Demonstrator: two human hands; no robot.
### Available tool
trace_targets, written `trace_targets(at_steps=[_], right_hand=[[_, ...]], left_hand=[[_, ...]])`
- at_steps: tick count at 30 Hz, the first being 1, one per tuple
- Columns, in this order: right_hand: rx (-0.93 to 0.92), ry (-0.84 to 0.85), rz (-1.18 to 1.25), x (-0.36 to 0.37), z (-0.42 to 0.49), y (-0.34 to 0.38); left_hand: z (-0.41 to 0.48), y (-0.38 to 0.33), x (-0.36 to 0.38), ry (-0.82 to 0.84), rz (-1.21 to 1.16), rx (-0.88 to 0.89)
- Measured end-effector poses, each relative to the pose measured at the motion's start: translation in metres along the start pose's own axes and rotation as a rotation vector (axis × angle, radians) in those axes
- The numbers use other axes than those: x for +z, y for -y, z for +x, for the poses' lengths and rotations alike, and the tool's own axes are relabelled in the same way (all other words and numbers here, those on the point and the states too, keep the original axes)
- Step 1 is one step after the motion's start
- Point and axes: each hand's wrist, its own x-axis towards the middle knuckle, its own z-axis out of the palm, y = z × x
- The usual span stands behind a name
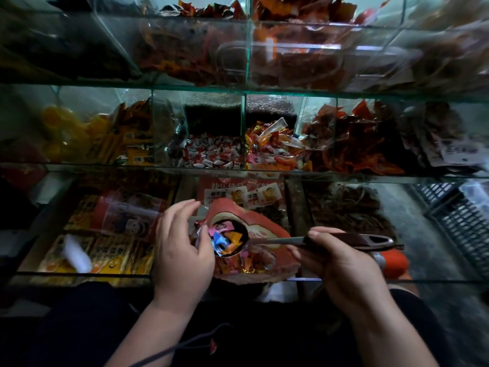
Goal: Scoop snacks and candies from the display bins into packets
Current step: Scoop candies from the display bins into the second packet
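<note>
Head: scoop [275, 241] over packet [230, 207], handle rightward

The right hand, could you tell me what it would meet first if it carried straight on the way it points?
Probably the left hand, which holds the red packet open just beyond the scoop that the right hand holds; depth is unclear.
</note>
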Motion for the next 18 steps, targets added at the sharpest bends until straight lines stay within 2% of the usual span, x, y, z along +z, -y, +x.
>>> trace_targets(at_steps=[1,3,6,9,13,18], right_hand=[[-0.016,0.01,0.006,-0.003,-0.002,0.005],[-0.05,0.047,-0.01,-0.006,-0.009,0.014],[-0.107,0.106,-0.042,-0.008,-0.022,0.024],[-0.167,0.151,-0.055,-0.011,-0.033,0.031],[-0.209,0.161,-0.055,-0.011,-0.047,0.039],[-0.214,0.068,0.059,-0.002,-0.051,0.054]], left_hand=[[0.001,-0.004,0.001,-0.015,-0.03,0.086],[0.001,-0.012,0.007,0.078,-0.082,0.162],[-0.001,-0.02,0.025,0.373,-0.002,0.067],[-0.005,-0.016,0.043,0.507,0.121,-0.008],[-0.006,-0.013,0.055,0.53,0.108,-0.034],[0.024,-0.03,0.07,0.444,0.057,0.083]])
